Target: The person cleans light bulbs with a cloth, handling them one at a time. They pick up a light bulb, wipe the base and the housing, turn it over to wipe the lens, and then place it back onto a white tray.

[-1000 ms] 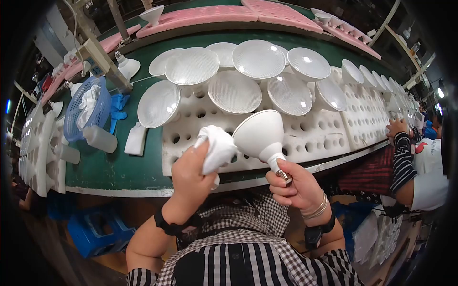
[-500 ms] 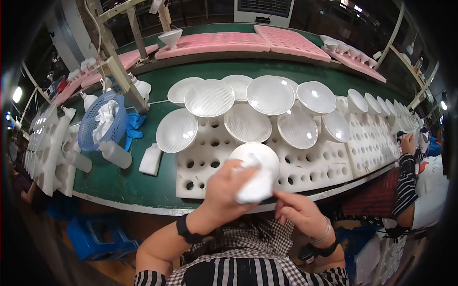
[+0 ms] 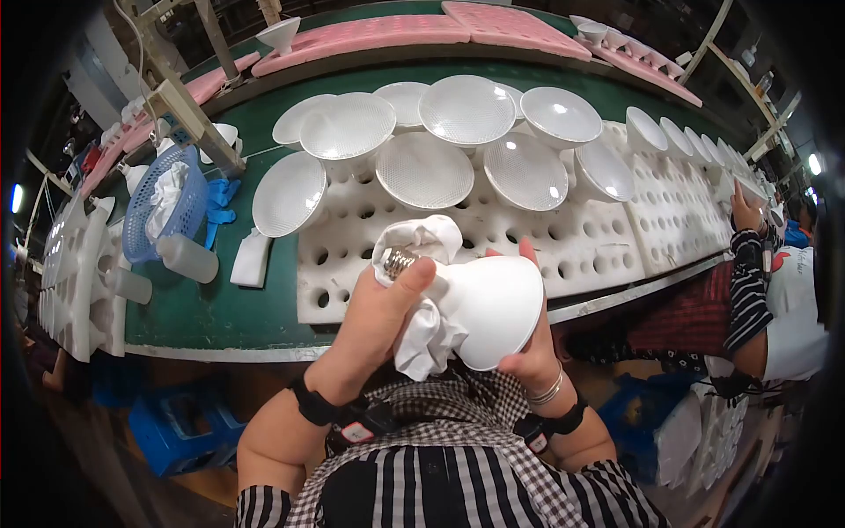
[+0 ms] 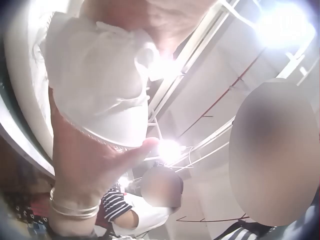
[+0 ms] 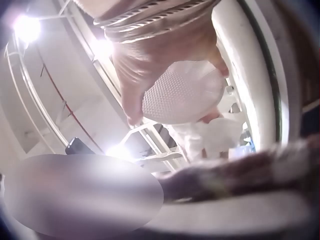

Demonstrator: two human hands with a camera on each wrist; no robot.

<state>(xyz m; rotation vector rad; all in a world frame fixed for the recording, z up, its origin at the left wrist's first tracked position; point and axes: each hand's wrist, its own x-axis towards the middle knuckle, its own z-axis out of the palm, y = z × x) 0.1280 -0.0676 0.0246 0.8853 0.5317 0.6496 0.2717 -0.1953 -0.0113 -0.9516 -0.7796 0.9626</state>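
Observation:
A white reflector lamp bulb (image 3: 497,308) lies tilted between both hands, its metal screw base (image 3: 397,262) pointing left. My left hand (image 3: 374,312) grips the bulb's neck through a crumpled white cloth (image 3: 431,339), thumb across the neck beside the screw base. My right hand (image 3: 537,356) holds the wide end, with the thumb at the near rim and fingers at the far side. In the right wrist view, the dimpled front lens (image 5: 177,95) shows within the right hand's grasp. The cloth (image 4: 100,80) fills much of the left wrist view.
Several reflector bulbs (image 3: 424,169) stand lens-up in a white foam board (image 3: 563,255) with holes. To the left are a blue basket (image 3: 135,211) holding cloth, white bottles (image 3: 189,257), a folded white cloth (image 3: 252,260) and blue gloves (image 3: 220,201). Another person's hand (image 3: 746,213) is at right.
The right hand has moved from the bulb's screw base to its wide end. The bulb has turned so its base points left, and the left hand with the cloth now wraps the neck.

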